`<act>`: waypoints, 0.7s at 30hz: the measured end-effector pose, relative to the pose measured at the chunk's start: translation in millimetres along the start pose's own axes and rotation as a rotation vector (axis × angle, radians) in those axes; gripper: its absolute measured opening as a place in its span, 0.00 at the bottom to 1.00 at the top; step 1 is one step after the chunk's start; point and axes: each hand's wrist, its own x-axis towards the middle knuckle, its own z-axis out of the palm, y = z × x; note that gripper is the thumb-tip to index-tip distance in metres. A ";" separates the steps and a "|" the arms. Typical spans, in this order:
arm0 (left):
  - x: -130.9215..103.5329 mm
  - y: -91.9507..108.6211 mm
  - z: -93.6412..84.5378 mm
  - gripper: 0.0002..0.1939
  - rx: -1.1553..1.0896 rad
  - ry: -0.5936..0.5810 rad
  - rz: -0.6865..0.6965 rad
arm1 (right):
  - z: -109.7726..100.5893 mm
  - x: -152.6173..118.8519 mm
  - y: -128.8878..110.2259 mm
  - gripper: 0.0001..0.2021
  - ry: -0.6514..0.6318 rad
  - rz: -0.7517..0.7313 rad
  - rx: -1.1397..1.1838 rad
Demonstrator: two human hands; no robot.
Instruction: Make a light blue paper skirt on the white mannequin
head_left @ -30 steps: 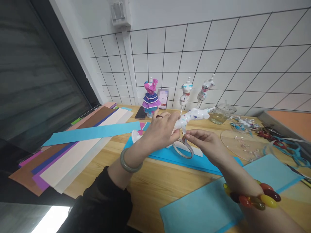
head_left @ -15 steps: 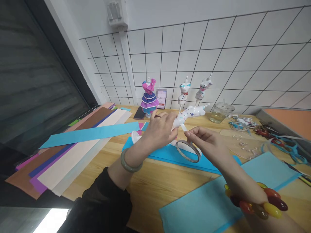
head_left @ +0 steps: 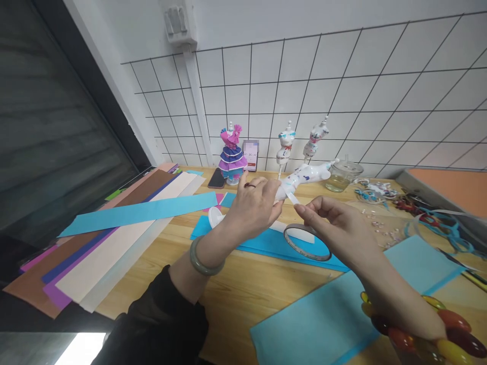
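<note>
Soft, even indoor light, white glare (head_left: 80, 349) lower left, faint shadow on blue sheet (head_left: 304, 324), wide-angle edge stretch

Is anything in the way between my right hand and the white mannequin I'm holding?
Nothing visible blocks it. Only the tape strip spans the gap between your right hand and the mannequin in your left hand; the tape roll hangs lower, outside that gap.

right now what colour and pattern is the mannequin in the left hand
The mannequin is white with scattered dark bluish marks; best seen in the head view.
</note>
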 end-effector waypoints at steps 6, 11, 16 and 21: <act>-0.3 2.8 2.1 0.13 -0.091 0.060 -0.015 | 1.6 5.4 -3.8 0.20 -0.015 0.100 0.173; -1.4 3.5 4.7 0.14 -0.109 0.077 -0.004 | 0.7 8.3 -7.0 0.21 -0.019 0.105 0.215; -1.9 3.5 9.8 0.14 -0.022 0.131 -0.011 | 1.2 3.6 -2.8 0.20 0.006 0.071 0.129; -1.7 4.9 12.3 0.14 0.101 0.187 0.027 | 0.8 -4.1 -3.0 0.20 0.019 -0.002 0.041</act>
